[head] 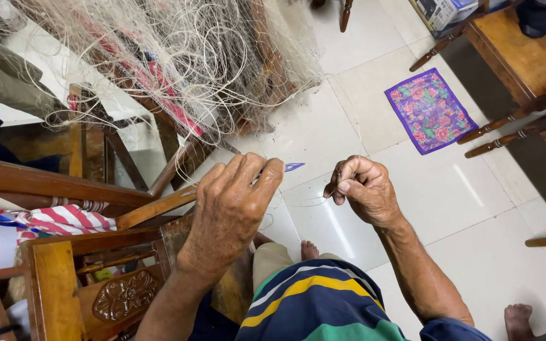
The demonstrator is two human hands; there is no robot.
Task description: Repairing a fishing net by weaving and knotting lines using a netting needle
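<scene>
Both hands are up over the floor point(475, 208): the left hand point(232, 208) pinches a blue needle point(294, 167) pointing right, toward the right hand point(364, 189). That hand pinches thin line. The net point(184, 57) hangs up and left, nearer the left hand.

A pale tiled floor point(349, 126) carries everything. A purple floral cloth point(430, 110) lies flat on it at two o'clock. Wooden chairs point(58, 278) stand on it from seven to ten o'clock. A bare foot point(309, 249) rests on the tiles at six o'clock, another foot point(518, 319) at five.
</scene>
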